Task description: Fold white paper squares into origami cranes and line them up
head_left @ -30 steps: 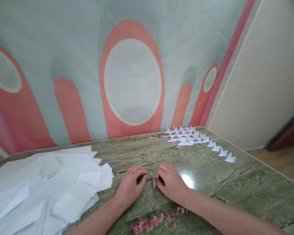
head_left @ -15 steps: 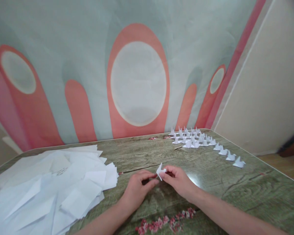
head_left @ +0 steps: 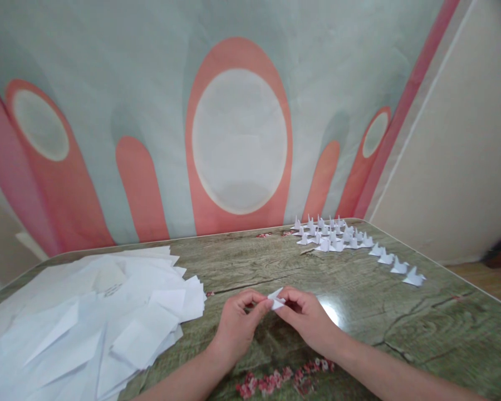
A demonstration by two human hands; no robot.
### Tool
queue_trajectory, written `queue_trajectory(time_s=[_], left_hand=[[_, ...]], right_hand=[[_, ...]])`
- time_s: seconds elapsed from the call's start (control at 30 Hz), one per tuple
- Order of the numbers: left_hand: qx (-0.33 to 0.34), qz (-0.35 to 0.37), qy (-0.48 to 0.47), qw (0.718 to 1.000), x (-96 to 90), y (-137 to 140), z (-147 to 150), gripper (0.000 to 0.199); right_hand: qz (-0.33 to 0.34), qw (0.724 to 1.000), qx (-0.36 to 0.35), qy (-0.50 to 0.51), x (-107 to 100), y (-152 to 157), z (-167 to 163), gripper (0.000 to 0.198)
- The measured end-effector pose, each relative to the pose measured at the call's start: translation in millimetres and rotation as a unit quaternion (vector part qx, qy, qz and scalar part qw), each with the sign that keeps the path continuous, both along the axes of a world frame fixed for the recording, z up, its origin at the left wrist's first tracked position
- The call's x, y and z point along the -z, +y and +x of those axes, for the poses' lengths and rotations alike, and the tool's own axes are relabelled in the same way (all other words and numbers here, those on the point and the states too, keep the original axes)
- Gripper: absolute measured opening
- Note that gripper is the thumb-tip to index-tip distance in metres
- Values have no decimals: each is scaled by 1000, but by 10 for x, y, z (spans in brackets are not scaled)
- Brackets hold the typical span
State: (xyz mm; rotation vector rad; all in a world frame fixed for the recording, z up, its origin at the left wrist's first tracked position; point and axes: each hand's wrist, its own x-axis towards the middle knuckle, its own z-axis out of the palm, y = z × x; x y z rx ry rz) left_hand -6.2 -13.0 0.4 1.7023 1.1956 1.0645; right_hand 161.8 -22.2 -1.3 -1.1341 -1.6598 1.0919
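A small white folded paper crane (head_left: 276,301) is held just above the table, between the fingertips of both hands. My left hand (head_left: 241,318) pinches its left side with thumb and forefinger. On the opposite side, my right hand (head_left: 304,315) grips it between thumb and fingers. One pointed tip of the paper sticks up between the hands; the rest is partly covered by my fingers.
A wide heap of loose white paper sheets (head_left: 144,328) covers the table's left side. Several finished paper cranes (head_left: 324,243) stand grouped at the back right, with a row (head_left: 398,265) trailing toward the right edge. The wood-patterned table (head_left: 234,262) meets a painted backdrop (head_left: 173,189).
My left fingers have closed on the crane, which both hands now hold. The paper has tilted lower between the fingertips. The view has shifted slightly.
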Motion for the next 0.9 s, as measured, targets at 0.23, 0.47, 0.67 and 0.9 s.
queue_trajectory(time_s=[0.23, 0.47, 0.67, 0.9], left_hand=[[14, -18, 24, 999, 5, 59, -22, 33], [19, -14, 77, 997, -17, 55, -3, 31], [27, -6, 95, 995, -17, 62, 4, 27], [46, 4, 117, 992, -1, 56, -6, 25]], right_hand=[[141, 934, 75, -318, -148, 154, 191, 10], [53, 812, 190, -549, -191, 581, 873, 17], [-37, 751, 320, -576, -184, 927, 1857, 23], [-82, 722, 374, -577, 94, 998, 2269, 25]])
